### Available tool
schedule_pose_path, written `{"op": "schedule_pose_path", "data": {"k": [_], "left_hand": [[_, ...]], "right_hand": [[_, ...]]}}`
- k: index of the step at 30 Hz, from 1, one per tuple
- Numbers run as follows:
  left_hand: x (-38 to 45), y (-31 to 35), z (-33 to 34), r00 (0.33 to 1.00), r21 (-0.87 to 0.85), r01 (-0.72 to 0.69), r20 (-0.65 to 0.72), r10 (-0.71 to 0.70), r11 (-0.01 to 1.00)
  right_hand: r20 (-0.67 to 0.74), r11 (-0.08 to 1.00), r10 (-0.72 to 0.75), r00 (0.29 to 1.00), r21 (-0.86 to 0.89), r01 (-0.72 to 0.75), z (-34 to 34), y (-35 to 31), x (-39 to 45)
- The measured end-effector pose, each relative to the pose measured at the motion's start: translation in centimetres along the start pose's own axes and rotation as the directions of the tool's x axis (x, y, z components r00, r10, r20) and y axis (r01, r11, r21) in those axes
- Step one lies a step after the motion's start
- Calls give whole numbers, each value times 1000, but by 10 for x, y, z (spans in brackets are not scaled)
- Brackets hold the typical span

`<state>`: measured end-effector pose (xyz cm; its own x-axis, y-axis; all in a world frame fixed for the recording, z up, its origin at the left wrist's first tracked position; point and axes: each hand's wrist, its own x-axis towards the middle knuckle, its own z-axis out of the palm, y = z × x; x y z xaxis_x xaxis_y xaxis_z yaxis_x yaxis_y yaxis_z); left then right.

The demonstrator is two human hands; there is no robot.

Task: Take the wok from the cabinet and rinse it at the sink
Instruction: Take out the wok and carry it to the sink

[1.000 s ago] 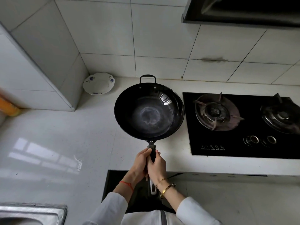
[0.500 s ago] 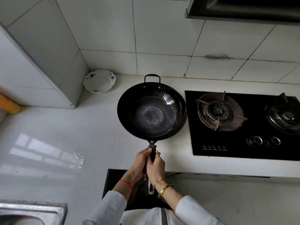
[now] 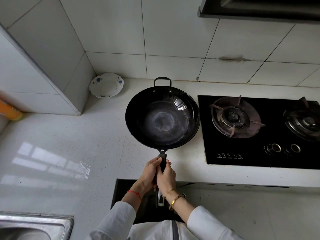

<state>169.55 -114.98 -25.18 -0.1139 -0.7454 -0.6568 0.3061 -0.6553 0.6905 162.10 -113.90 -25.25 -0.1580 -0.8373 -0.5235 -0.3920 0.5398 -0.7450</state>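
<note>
At the far left edge an orange bottle (image 3: 10,110) stands on the white table (image 3: 69,144), well to the left of the wok. The steel sink (image 3: 34,224) shows at the lower left corner, set into the table, down and left of the wok and well apart from it. A white plate (image 3: 106,85) with blue flowers leans in the tiled corner, up and to the left of the wok.

The black wok (image 3: 162,116) is in the middle, open side up, its small loop handle toward the wall tiles and its long handle toward the person. Whether its base rests on the table or hangs just above it cannot be told.

The left hand (image 3: 149,172) and the right hand (image 3: 166,177) are pressed together side by side, both with fingers curled tight round the long handle, just below the wok's bowl. The handle's metal end sticks out behind the wrists.

Just right of the wok lies the black gas stove (image 3: 259,132), its nearer burner beside the wok's rim.
</note>
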Motion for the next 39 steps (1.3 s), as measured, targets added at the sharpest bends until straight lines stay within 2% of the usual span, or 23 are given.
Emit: {"op": "schedule_pose_path", "data": {"k": [8,14,18,20,23,27,30,35,39], "left_hand": [[-1,-4,-4,1000,104,6,2,-6,995],[2,-5,0,999,112,-21,-21,23,993],[3,-6,2,992,278,-75,-72,99,958],[3,-5,1,980,441,-134,-75,185,887],[-1,2,0,956,669,-164,-73,283,725],[-19,18,-5,918,823,-170,-68,391,542],[-31,32,-15,858,896,-213,-19,513,389],[-49,51,-21,766,961,-212,50,640,178],[-62,52,-14,737,981,-172,65,673,94]], "right_hand": [[82,994,20,996,-107,-12,-6,0,-4],[157,956,12,987,-292,35,-16,-3,0],[231,919,-1,973,-383,92,-25,-4,4],[272,893,-8,962,-432,129,-31,-4,8],[350,863,-18,937,-467,191,-44,-5,14],[355,805,-91,930,-524,279,-66,-10,21],[296,738,-233,926,-567,366,-86,-18,25],[228,617,-494,839,-588,523,-109,-34,21],[178,595,-600,780,-553,584,-121,-36,12]]}}
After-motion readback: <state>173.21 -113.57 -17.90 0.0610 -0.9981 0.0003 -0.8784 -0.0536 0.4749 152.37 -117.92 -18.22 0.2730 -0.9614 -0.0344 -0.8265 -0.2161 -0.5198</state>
